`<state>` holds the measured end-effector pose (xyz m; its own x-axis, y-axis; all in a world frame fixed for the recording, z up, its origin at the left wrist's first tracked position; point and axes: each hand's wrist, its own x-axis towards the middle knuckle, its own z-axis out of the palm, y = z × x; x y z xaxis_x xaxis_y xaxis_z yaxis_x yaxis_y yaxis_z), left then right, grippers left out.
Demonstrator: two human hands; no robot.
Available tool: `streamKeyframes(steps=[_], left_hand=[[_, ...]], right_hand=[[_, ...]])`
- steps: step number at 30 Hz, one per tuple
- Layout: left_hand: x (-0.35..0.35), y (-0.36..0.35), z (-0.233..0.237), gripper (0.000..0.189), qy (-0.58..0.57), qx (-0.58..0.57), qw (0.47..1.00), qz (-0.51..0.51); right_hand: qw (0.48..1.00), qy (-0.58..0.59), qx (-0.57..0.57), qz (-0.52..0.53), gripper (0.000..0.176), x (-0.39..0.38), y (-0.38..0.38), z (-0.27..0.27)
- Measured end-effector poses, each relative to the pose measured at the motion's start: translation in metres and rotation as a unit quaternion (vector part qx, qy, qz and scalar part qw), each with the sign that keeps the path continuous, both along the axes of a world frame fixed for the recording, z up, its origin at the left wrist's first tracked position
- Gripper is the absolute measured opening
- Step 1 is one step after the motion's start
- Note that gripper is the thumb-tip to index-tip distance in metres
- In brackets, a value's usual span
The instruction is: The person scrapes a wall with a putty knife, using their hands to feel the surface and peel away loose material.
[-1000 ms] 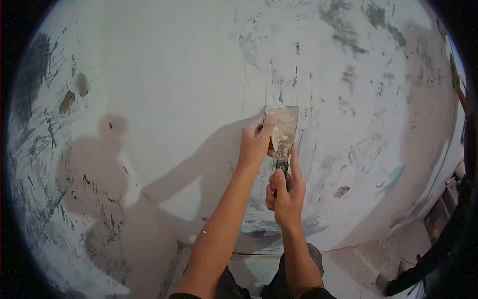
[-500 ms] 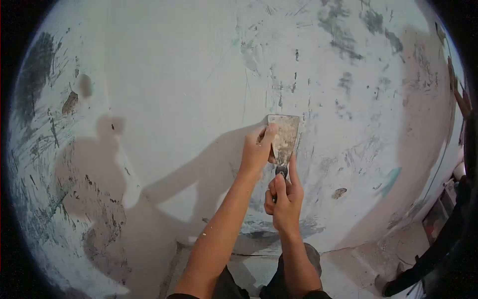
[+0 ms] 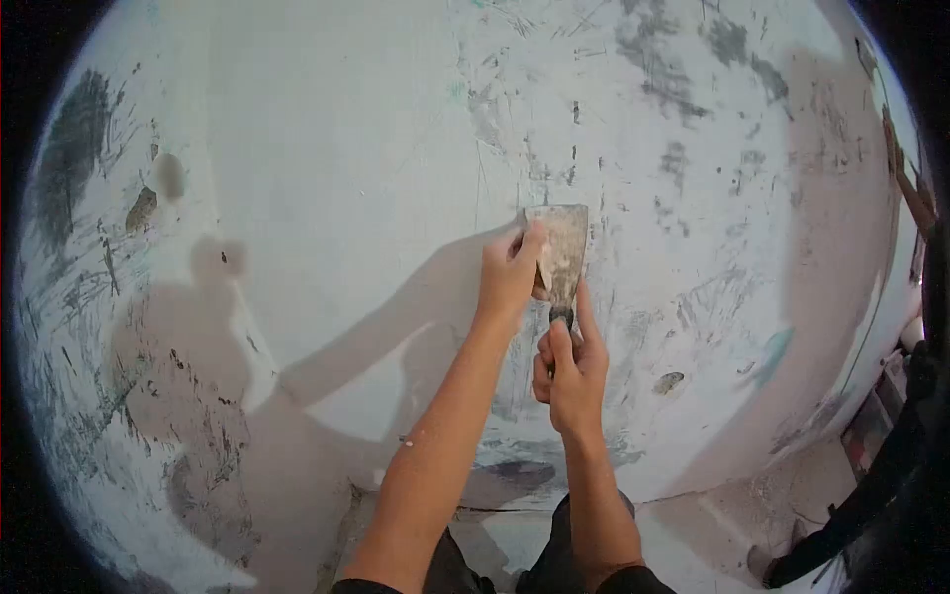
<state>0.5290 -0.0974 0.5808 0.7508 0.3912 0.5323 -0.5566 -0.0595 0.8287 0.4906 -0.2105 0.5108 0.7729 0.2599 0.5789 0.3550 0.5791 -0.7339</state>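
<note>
The one wall (image 3: 327,139) in front of me fills almost everything, pale and scuffed, with dark scraped patches across its top right and down its left edge. My shadow (image 3: 198,346) lies on its lower left, a single dark shape with the arm stretching toward my hands. A strip of floor (image 3: 712,515) shows at the bottom, beyond the foot of the wall. Both my arms reach up from below, and I count two hands on one scraper (image 3: 562,247). My left hand (image 3: 510,277) is closed on the left side of the blade, fingers curled over its face and pressing it to the wall. My right hand (image 3: 569,381) sits just below, wrapped tight round the handle with the forefinger laid straight up along it toward the blade. The scraper stands nearly upright, flat against the wall a little right of centre, its wide edge on top. Against half a second ago, the blade's top edge is higher on the wall, and both hands have risen with it; my grip is the same. It is now about where it was a full second back. Smaller marks are unchanged: two chipped spots (image 3: 142,210) near the left edge, one greenish smear (image 3: 777,351) to the right, and one small dark chip (image 3: 669,381) just right of my right hand.
</note>
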Motion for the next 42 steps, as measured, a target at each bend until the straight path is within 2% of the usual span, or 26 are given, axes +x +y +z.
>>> streamKeyframes(steps=[7,9,12,16,20,23,28,31,35,38,41,42], left_hand=[[0.008,-0.002,0.014,0.034,-0.036,-0.014,0.999,-0.005],[0.008,-0.003,0.019,0.033,-0.045,-0.028,0.999,-0.001],[0.009,-0.003,0.023,0.032,-0.043,-0.033,0.999,0.003],[-0.001,-0.003,0.003,0.032,0.005,-0.042,0.999,-0.008],[0.002,-0.002,0.002,0.033,-0.033,-0.033,0.999,-0.012],[-0.002,-0.006,0.001,0.030,-0.003,-0.054,0.999,0.008],[0.006,0.002,-0.007,0.035,-0.006,-0.033,0.999,-0.009],[0.007,0.003,-0.011,0.030,-0.008,-0.034,0.999,0.012],[0.001,0.001,-0.011,0.028,-0.011,-0.058,0.998,-0.003],[0.007,0.004,-0.002,0.027,-0.048,-0.066,0.997,0.002],[-0.004,0.001,-0.007,0.027,-0.013,-0.062,0.998,0.004],[0.001,0.002,-0.003,0.028,-0.040,-0.049,0.998,0.010]], right_hand=[[1.000,-0.023,0.004,-0.008,0.059,0.004,0.002,0.013],[1.000,0.017,0.021,0.016,0.060,-0.008,0.004,0.019],[1.000,-0.013,0.015,-0.005,0.060,-0.006,0.007,0.025],[1.000,0.025,0.005,0.000,0.061,-0.012,0.002,0.006],[1.000,0.022,0.013,0.006,0.062,-0.007,0.007,0.004],[0.999,0.030,0.003,0.013,0.062,-0.008,0.002,-0.001],[0.999,0.032,-0.011,-0.001,0.062,-0.006,0.006,-0.010],[1.000,-0.003,0.001,-0.003,0.061,-0.001,0.009,-0.007],[1.000,0.011,-0.016,-0.002,0.060,-0.009,0.008,-0.007],[1.000,0.004,0.003,0.003,0.060,-0.007,0.015,-0.001],[0.999,0.036,-0.004,0.006,0.059,-0.011,0.015,-0.004],[1.000,0.014,0.016,0.006,0.060,-0.006,0.018,-0.001]])
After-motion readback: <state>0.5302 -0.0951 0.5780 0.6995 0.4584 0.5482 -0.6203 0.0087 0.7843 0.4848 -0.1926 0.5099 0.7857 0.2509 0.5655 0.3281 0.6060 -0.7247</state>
